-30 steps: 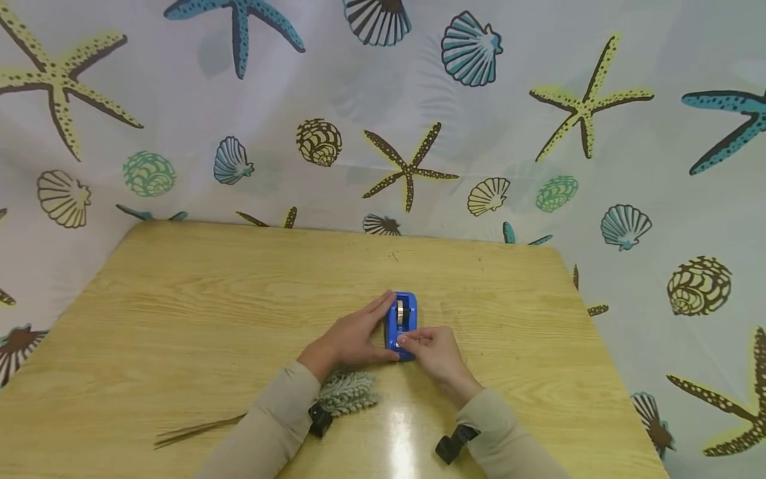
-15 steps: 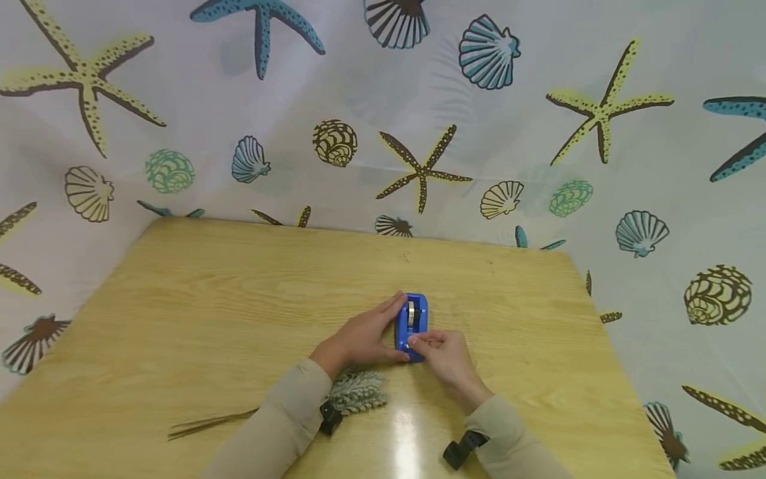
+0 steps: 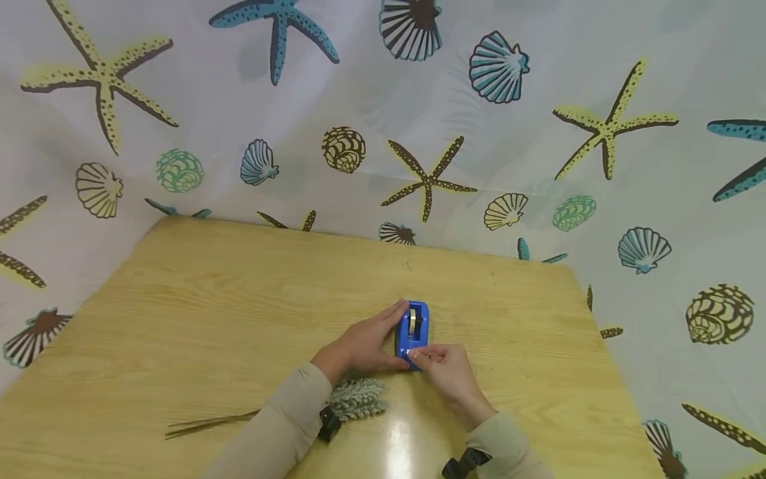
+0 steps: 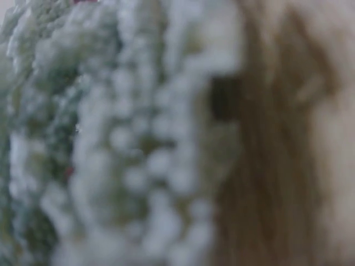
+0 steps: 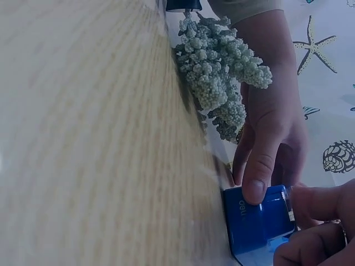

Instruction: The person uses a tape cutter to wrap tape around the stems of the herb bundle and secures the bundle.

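Observation:
A blue tape dispenser (image 3: 414,343) stands on the wooden table, its tape roll (image 3: 412,321) at the far end. My left hand (image 3: 364,342) grips its left side, fingers toward the far end and thumb pressed on the near end. At the cutter, my right hand (image 3: 450,374) pinches the tape end between thumb and forefinger. The right wrist view has the left thumb (image 5: 257,185) lying on the dispenser's end, and a short clear strip of tape (image 5: 289,204) at the right fingertips. The roll is out of sight there.
Pale green artificial berry sprigs (image 3: 359,398) lie just under the left wrist, their thin brown stems (image 3: 209,422) pointing left. Blurred berries (image 4: 144,144) fill much of the left wrist view. A curtain (image 3: 335,86) printed with shells and starfish hangs behind the table (image 3: 269,293).
The head view has shifted, so the scene sits farther right. The right hand's pinch has moved slightly toward the dispenser's near end; the left hand keeps its grip.

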{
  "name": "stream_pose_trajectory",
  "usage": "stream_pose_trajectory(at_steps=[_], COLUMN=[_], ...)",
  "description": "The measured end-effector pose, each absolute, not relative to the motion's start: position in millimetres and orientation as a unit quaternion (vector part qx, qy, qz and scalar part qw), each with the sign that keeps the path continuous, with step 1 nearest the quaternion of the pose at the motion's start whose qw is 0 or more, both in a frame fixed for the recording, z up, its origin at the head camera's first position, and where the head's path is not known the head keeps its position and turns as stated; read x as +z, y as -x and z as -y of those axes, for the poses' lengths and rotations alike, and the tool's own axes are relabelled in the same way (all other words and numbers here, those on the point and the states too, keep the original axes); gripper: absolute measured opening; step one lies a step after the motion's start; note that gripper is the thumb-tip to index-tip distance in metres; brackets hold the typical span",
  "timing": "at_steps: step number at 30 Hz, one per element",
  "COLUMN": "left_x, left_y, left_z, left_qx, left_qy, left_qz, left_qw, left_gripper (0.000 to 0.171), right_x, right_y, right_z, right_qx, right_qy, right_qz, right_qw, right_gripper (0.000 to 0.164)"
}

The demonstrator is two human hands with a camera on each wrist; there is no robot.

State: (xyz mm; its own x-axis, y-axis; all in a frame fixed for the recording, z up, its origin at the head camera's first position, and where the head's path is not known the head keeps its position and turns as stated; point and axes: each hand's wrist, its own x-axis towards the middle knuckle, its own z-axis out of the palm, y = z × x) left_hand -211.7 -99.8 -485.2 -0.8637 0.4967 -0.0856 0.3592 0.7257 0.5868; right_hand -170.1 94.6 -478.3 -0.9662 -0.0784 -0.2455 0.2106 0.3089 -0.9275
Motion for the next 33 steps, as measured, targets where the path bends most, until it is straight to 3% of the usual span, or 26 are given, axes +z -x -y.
stream_pose_trajectory(at_steps=[33], left_x=[-486.6], left_y=[216.8], left_z=[97.9], left_qx=[0.331], left_qy=[-0.224], left_qz=[-0.909], left_qw=[0.120], left_gripper=[0.116], right_x=[-483.0], right_y=[161.6], right_z=[-104.3], right_qx=[-0.582], right_qy=[-0.059], right_qz=[-0.796], right_qw=[0.156], right_gripper=[0.021])
